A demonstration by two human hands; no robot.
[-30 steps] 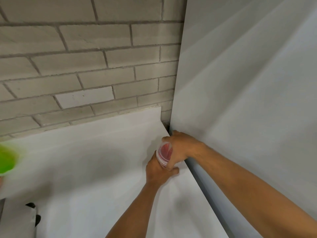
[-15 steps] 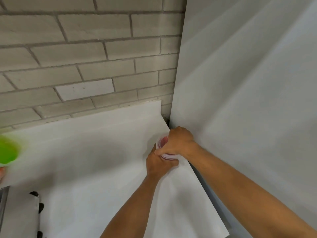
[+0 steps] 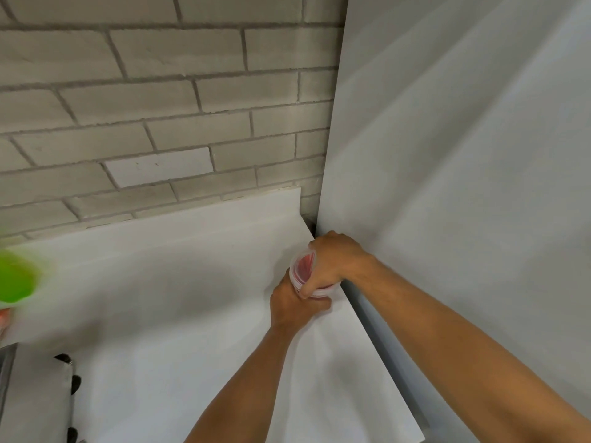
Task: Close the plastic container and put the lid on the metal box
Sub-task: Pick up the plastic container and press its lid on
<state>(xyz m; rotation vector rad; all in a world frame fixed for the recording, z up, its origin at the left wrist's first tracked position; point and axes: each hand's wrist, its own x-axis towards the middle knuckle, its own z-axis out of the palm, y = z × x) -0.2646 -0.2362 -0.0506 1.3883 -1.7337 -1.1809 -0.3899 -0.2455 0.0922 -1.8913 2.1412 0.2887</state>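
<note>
A small round clear plastic container (image 3: 302, 269) with red contents sits at the right end of the white counter (image 3: 179, 314), close to the tall grey panel. My left hand (image 3: 292, 306) wraps its lower body from the near side. My right hand (image 3: 334, 262) lies over its top, fingers curled around the clear lid and rim. Most of the container is hidden under both hands. No metal box shows in this view.
A tall grey panel (image 3: 447, 187) rises along the counter's right edge. A brick wall (image 3: 160, 107) stands behind. A blurred green object (image 3: 16, 278) sits at the far left. A grey object with black knobs (image 3: 41, 394) lies at the lower left.
My right hand has shifted on the container's top, pressing over the lid and then turning slightly, so more of the red interior shows. The left hand keeps its hold on the body.
</note>
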